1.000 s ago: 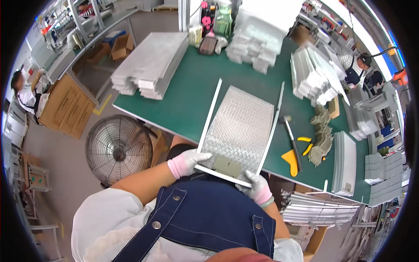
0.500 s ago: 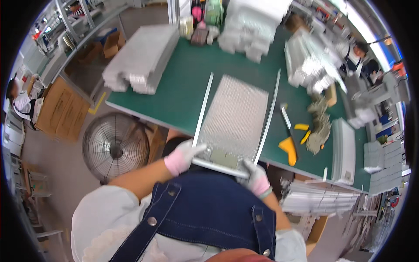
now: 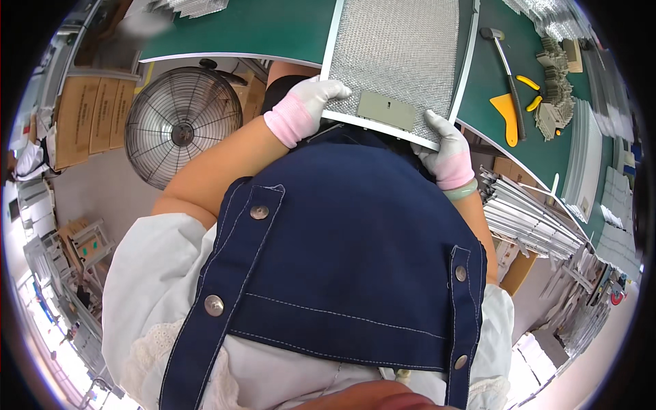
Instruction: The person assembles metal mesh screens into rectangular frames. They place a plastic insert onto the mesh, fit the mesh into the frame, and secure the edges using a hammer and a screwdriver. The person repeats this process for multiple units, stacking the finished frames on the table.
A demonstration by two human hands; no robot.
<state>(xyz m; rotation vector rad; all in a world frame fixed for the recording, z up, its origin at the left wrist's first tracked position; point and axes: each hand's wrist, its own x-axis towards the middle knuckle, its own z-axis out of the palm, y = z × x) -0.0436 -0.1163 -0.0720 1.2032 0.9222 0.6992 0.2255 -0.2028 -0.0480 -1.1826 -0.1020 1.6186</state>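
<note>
A silvery wire-mesh panel (image 3: 403, 44) lies on the green table, its near end reaching past the table edge toward my body. White rails run along its left side, near end and right side; toward the far end, the right rail (image 3: 467, 61) stands a little apart from the mesh. A grey-green rectangular plate (image 3: 386, 111) sits on the mesh by the near rail. My gloved left hand (image 3: 309, 102) is closed on the near left corner, thumb side over the mesh. At the near right corner, my gloved right hand (image 3: 447, 150) grips the frame, fingers partly hidden underneath.
Right of the panel lie a hammer (image 3: 507, 68), a flat orange-yellow tool (image 3: 506, 117), two curved yellow pieces and a row of grey-green plates (image 3: 552, 78). White strips (image 3: 584, 160) are stacked beyond. A floor fan (image 3: 183, 133) stands at left, near cardboard boxes (image 3: 89, 116).
The view has tilted downward, so the panel, table and both hands appear higher in the picture. Both hands stay at the panel's near corners.
</note>
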